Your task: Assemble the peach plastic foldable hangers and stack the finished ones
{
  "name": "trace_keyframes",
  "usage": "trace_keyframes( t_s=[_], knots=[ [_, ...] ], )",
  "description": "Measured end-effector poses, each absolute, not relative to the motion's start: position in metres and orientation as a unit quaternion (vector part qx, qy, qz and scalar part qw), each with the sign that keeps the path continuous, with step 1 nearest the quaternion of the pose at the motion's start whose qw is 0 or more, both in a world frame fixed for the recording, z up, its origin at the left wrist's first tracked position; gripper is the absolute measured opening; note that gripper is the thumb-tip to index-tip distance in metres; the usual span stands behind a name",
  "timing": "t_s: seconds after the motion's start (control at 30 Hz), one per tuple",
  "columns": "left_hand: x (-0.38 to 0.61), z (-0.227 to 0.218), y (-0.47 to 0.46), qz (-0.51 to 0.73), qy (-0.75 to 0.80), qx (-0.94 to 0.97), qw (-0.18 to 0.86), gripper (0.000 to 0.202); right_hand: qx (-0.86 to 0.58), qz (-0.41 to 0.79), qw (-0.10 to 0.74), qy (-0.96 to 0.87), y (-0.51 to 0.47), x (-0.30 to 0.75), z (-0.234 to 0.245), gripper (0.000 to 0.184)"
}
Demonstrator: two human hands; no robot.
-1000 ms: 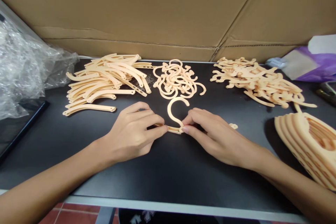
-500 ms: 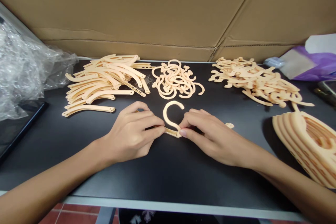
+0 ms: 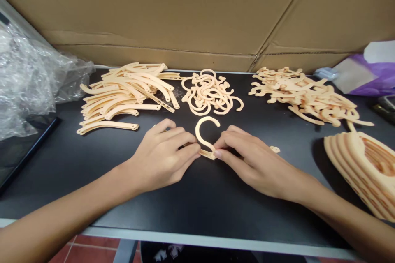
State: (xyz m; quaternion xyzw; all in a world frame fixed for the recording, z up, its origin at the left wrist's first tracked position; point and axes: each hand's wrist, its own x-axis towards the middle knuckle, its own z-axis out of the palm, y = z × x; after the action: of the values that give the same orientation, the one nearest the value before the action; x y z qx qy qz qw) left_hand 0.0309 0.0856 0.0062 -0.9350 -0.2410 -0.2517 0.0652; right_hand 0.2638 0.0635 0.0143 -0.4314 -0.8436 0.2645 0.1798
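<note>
Both my hands rest on a black table (image 3: 197,209) and pinch one peach plastic hanger between them. My left hand (image 3: 160,158) has its fingers closed on the hanger's left arm, mostly hidden under the hand. My right hand (image 3: 256,160) pinches the middle joint, where the hanger's curved hook (image 3: 204,131) stands up between my fingertips. A small tip of the hanger's right arm (image 3: 274,149) shows beyond my right hand.
Behind my hands lie a pile of hanger arms (image 3: 123,94), a heap of loose hooks (image 3: 210,94) and a second pile of arms (image 3: 305,96). Stacked finished hangers (image 3: 361,168) sit at the right. Crumpled clear plastic (image 3: 27,78) is left, a cardboard wall (image 3: 197,12) behind, a purple bag (image 3: 367,72) far right.
The hook tilted slightly left and came back between my fingertips. My hands stayed on the hanger at the same spot; the view shifted a little.
</note>
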Motion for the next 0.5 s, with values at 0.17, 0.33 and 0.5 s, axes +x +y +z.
trace_keyframes(
  t_s=[0.17, 0.33, 0.5],
  knots=[
    [0.0322, 0.0046, 0.0832, -0.229, -0.250, -0.937, 0.086, 0.017, -0.438, 0.252, 0.194, -0.841, 0.0615, 0.2620, 0.0125, 0.016],
    [0.0328, 0.0010, 0.0826, -0.222, -0.253, -0.939, 0.067, 0.022, -0.441, 0.212, 0.205, -0.848, 0.0618, 0.2609, 0.0098, 0.016],
    [0.0352, -0.0005, 0.0796, -0.239, -0.264, -0.934, 0.015, 0.021, -0.438, 0.217, 0.213, -0.846, 0.0640, 0.2602, 0.0100, 0.017]
  ],
)
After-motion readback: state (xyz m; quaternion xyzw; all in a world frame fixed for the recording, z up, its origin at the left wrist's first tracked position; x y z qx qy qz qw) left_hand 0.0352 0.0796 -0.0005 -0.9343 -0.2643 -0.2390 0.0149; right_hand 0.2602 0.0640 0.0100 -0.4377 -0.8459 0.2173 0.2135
